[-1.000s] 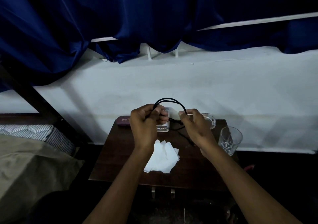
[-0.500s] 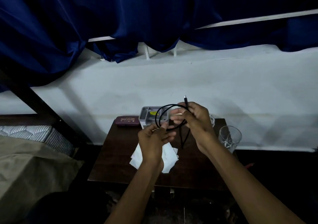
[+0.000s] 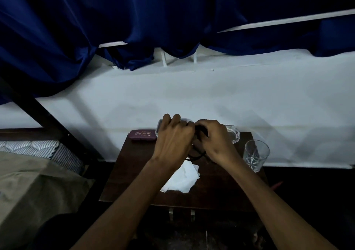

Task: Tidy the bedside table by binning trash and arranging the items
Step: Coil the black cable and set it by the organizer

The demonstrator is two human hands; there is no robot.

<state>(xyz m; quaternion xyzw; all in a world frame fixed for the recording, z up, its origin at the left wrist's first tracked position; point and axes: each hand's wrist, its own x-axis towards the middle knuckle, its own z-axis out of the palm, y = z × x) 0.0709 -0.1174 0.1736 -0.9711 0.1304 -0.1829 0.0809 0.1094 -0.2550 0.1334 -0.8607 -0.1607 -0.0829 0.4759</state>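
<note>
Left hand and right hand both clamped on coiled black cable; loop dangles below grip. Light, limp, springy: hold bundle at crossing.

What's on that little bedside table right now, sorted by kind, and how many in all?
Glassware: 2, a drinking glass and a clear glass dish
Cases or boxes: 2, a maroon spectacle case and a grey box
Tissue: 1
Black cable: 1
Total: 6

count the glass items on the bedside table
2: a drinking glass at the table's right edge, and a glass ashtray at the back, beside the right hand. Hands may hide others.
</note>
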